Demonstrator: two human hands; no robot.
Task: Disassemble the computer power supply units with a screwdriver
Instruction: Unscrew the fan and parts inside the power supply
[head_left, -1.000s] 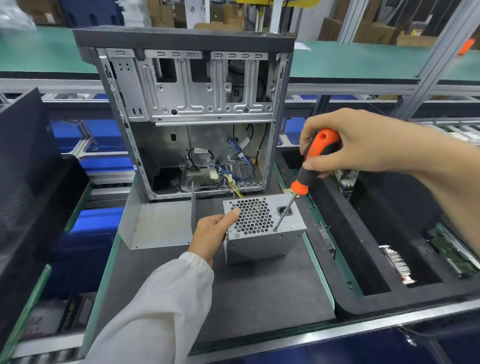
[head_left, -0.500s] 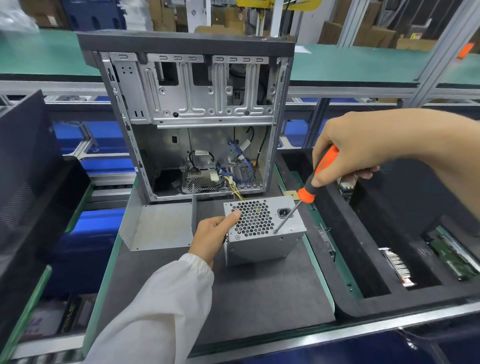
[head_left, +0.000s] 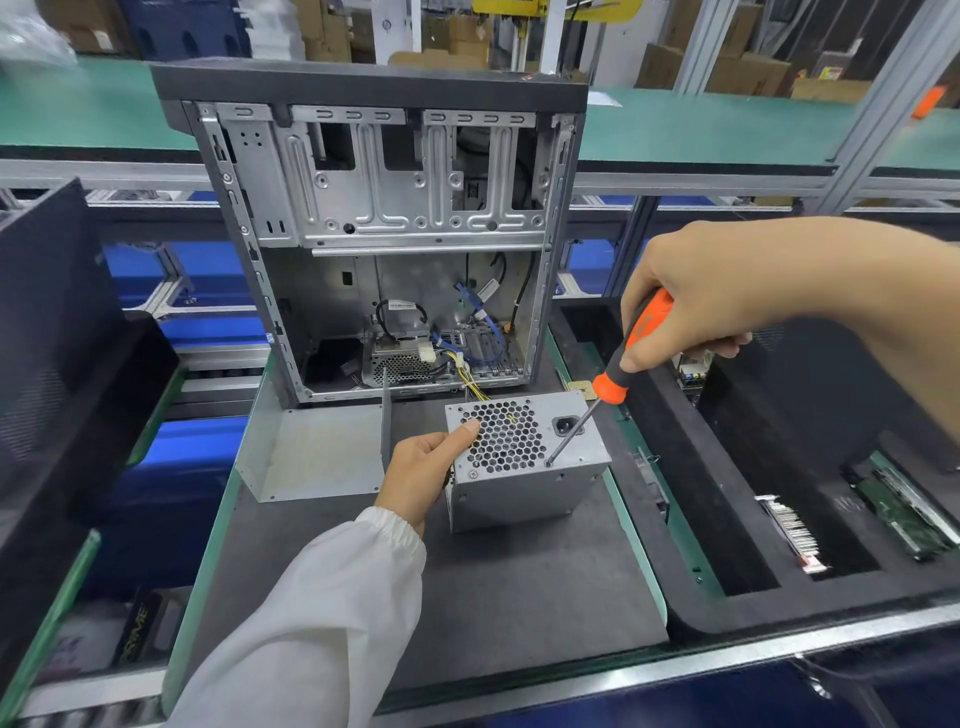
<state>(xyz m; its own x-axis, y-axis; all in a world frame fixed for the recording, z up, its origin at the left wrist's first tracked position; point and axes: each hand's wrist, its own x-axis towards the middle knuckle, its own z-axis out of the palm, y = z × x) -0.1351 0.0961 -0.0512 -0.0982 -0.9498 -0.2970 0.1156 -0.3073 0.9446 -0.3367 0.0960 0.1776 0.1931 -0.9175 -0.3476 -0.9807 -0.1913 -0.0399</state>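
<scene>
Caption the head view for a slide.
Left hand steadies the power supply unit while right hand sets the screwdriver tip on its top-face screw.

left arm in white sleeve (head_left: 322, 613) with gathered cuff, right forearm bare

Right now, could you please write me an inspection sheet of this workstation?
Surface: dark mat with green edging, on a framed bench.
Job's things: power supply unit stands on the mat, honeycomb grille up; screwdriver tip sits at a grille corner.
Clutter: bent metal panel lies left of the unit.
Hands: left hand grips the unit's left edge, thumb on the grille; right hand has its fingers wrapped around the orange handle.
Cables: yellow wires run from the unit into the open computer case.
Surroundings: black foam tray at right holds circuit boards; cardboard boxes behind.
</scene>
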